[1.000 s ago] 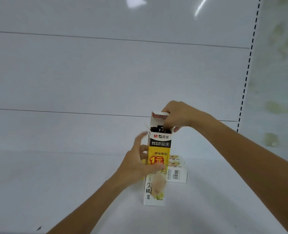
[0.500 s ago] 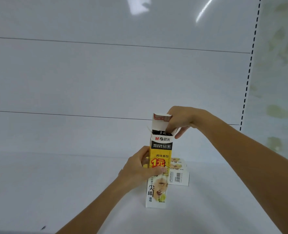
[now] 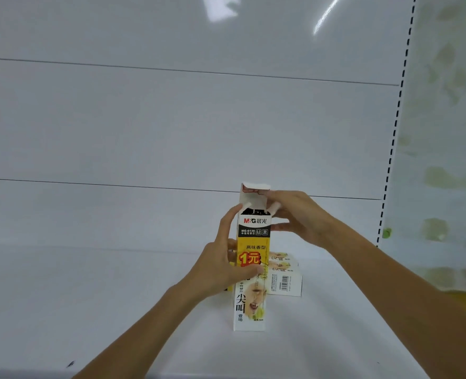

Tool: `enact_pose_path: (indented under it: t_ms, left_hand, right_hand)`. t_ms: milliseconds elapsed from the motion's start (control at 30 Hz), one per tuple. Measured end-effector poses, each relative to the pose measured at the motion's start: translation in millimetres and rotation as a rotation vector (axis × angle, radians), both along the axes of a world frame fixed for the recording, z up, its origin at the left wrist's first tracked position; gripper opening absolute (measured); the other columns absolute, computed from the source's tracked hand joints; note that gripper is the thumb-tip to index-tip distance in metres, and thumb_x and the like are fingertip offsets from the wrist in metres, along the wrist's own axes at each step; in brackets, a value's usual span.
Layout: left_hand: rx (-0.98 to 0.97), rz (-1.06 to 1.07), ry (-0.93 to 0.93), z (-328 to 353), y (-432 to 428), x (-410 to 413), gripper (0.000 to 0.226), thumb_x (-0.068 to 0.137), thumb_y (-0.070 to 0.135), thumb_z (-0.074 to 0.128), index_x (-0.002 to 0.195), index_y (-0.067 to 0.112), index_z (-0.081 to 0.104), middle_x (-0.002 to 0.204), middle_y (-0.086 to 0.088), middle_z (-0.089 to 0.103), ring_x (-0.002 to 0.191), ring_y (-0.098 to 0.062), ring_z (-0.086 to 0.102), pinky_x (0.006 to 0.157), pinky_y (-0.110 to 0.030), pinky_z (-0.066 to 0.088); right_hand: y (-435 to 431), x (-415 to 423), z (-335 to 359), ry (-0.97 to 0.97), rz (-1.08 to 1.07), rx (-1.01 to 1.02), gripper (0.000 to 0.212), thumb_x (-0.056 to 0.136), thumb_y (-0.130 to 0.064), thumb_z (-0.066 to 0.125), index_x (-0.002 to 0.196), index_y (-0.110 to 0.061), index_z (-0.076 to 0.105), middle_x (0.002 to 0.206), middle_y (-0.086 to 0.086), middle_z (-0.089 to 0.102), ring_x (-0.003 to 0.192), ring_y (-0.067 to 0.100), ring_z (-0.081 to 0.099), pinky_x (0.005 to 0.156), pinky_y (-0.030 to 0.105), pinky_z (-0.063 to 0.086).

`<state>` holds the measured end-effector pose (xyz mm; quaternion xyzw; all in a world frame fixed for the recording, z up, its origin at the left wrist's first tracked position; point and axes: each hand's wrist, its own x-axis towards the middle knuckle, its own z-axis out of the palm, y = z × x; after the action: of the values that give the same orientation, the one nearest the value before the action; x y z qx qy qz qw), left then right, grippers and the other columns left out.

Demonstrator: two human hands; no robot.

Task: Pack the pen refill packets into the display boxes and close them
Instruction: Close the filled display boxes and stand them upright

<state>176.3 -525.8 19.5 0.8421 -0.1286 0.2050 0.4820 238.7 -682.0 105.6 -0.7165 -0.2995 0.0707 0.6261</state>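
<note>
A tall yellow, black and white display box [image 3: 251, 302] stands upright on the white shelf, its top lid flap [image 3: 253, 192] raised and dark refill packets [image 3: 255, 212] showing inside the open mouth. My left hand [image 3: 226, 263] grips the box around its middle, thumb across the front and index finger reaching up to the left top corner. My right hand [image 3: 297, 217] is at the box's upper right, fingers touching the small side flap and the lid.
Two more boxes [image 3: 285, 277] of the same kind lie flat, stacked, just behind and right of the upright one. A white panelled back wall rises behind. A perforated upright [image 3: 390, 170] and a frosted side panel bound the shelf on the right.
My right hand has come off the top of the lid and lowered to the box's right side flap. My left index finger has stretched up to the top left corner.
</note>
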Motion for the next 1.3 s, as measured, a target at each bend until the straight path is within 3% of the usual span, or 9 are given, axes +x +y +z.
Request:
enact_pose_path:
  t_ms: [133,300,500,567,700,800,900,1000,1300]
  left_hand:
    - [0.032,0.021,0.022,8,2,3,0.092,0.071,0.021,0.079,0.113,0.065,0.010,0.093,0.020,0.058,0.074,-0.002,0.066,0.058,-0.014,0.054]
    - [0.119,0.005,0.041,18,1,2,0.092,0.070,0.021,0.080,0.111,0.062,0.009,0.103,0.008,0.064,0.082,-0.010,0.067,0.069,-0.021,0.057]
    - [-0.019,-0.058,0.040,-9,-3,5,0.093,0.083,0.028,0.067,0.133,0.057,-0.006,0.115,0.018,0.057,0.092,0.002,0.063,0.079,-0.019,0.054]
    - [-0.154,-0.078,0.055,-24,-8,3,0.074,0.085,0.032,0.061,0.138,0.046,0.010,0.116,0.021,0.057,0.087,0.015,0.060,0.070,-0.008,0.050]
    - [-0.387,-0.105,0.163,-49,-13,4,0.039,0.074,0.054,0.058,0.108,0.034,0.053,0.100,0.012,0.069,0.084,-0.001,0.068,0.071,-0.022,0.054]
    - [-0.362,-0.057,0.157,-53,-12,6,0.031,0.077,0.052,0.063,0.102,0.036,0.056,0.095,0.011,0.070,0.085,-0.005,0.069,0.077,-0.030,0.056]
    - [-0.328,-0.028,0.154,-51,-12,5,0.011,0.086,0.037,0.058,0.096,0.039,0.054,0.089,0.019,0.066,0.072,0.009,0.065,0.062,-0.013,0.052]
    - [-0.298,0.008,0.163,-50,-11,3,0.009,0.088,0.033,0.056,0.092,0.040,0.052,0.082,0.026,0.061,0.062,0.015,0.061,0.051,-0.006,0.046]
    - [-0.280,0.013,0.207,-48,-10,1,0.012,0.084,0.036,0.061,0.095,0.039,0.057,0.096,0.013,0.068,0.077,-0.004,0.069,0.069,-0.021,0.056]
  right_hand:
    - [-5,-1,-18,0.221,0.157,0.320,0.029,0.092,-0.030,0.047,0.104,-0.010,0.065,0.096,0.003,0.069,0.089,0.015,0.064,0.081,0.034,0.049]
    - [-1,-1,-22,0.083,0.076,0.165,0.018,0.087,-0.011,0.058,0.103,-0.005,0.063,0.101,0.008,0.070,0.095,0.018,0.064,0.087,0.029,0.050]
    - [18,-8,-23,-0.051,-0.045,0.257,0.028,0.088,0.003,0.047,0.099,-0.016,0.064,0.092,0.002,0.069,0.085,0.013,0.062,0.073,0.027,0.050]
    - [26,-13,-30,-0.139,-0.086,0.344,0.035,0.088,0.004,0.042,0.094,-0.021,0.065,0.084,-0.006,0.069,0.076,0.006,0.063,0.064,0.021,0.050]
    - [33,-19,-31,-0.156,-0.080,0.397,0.028,0.089,0.002,0.044,0.083,-0.016,0.064,0.078,-0.006,0.070,0.069,0.005,0.063,0.061,0.020,0.049]
    - [30,-15,-37,-0.093,-0.045,0.391,0.026,0.088,-0.006,0.039,0.081,-0.011,0.063,0.095,0.003,0.069,0.082,0.014,0.060,0.068,0.024,0.047]
    - [26,-13,-45,-0.061,0.096,0.427,0.024,0.076,-0.020,0.042,0.083,-0.011,0.062,0.097,0.004,0.066,0.087,0.017,0.056,0.070,0.026,0.046]
    - [26,-16,-44,-0.149,0.034,0.347,0.013,0.088,-0.018,0.050,0.084,-0.016,0.062,0.090,-0.002,0.065,0.079,0.009,0.059,0.066,0.023,0.047]
    - [23,-23,-41,-0.204,-0.013,0.305,0.024,0.096,-0.021,0.045,0.096,-0.025,0.068,0.086,-0.009,0.068,0.077,0.000,0.063,0.065,0.017,0.051]
